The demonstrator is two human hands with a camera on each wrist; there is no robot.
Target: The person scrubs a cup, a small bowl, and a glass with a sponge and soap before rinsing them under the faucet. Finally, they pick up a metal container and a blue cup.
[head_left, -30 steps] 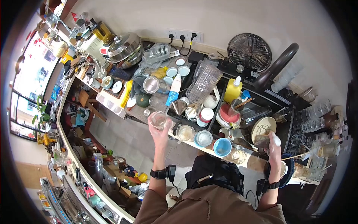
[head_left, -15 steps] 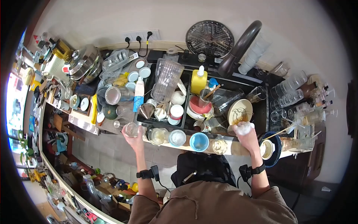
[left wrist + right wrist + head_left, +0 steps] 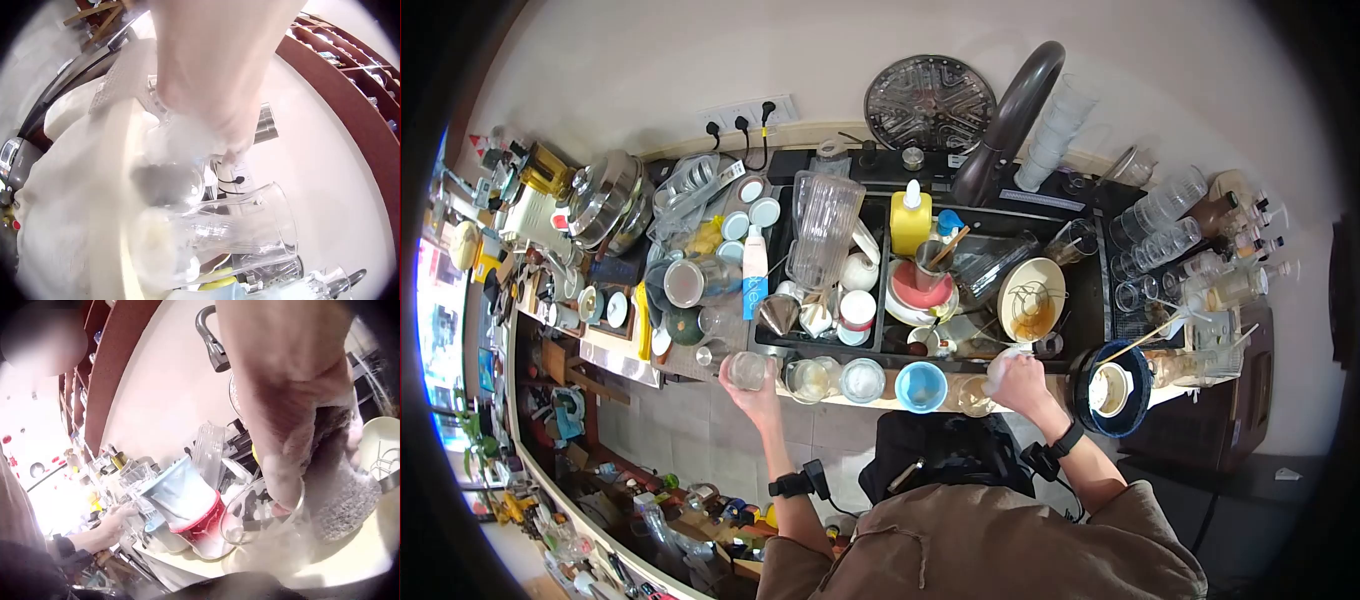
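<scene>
At the left end of the row of cups, my left hand [image 3: 752, 398] grips a clear glass [image 3: 747, 371] near the counter's front edge. My right hand [image 3: 1022, 384] is beside an amber-tinted glass [image 3: 975, 396] at the sink's front edge. The right wrist view shows that hand [image 3: 294, 419] holding a foamy grey sponge [image 3: 344, 503] by the rim of a clear glass [image 3: 269, 550]; whether they touch is unclear. Between the hands stand a blue cup [image 3: 921, 387] and a white-lined cup [image 3: 862, 381].
Dishes fill the black sink, with a cream bowl [image 3: 1033, 300] holding a whisk, and a yellow pump bottle [image 3: 911, 222] behind. The dark faucet [image 3: 1000, 130] arches over its back edge. Stacked glasses [image 3: 1160, 205] and a dark blue pot [image 3: 1112, 390] stand right.
My right hand has moved with the sponge from the cream bowl leftward to the front-edge glasses. My left hand still grips its glass. The head view has shifted to the right.
</scene>
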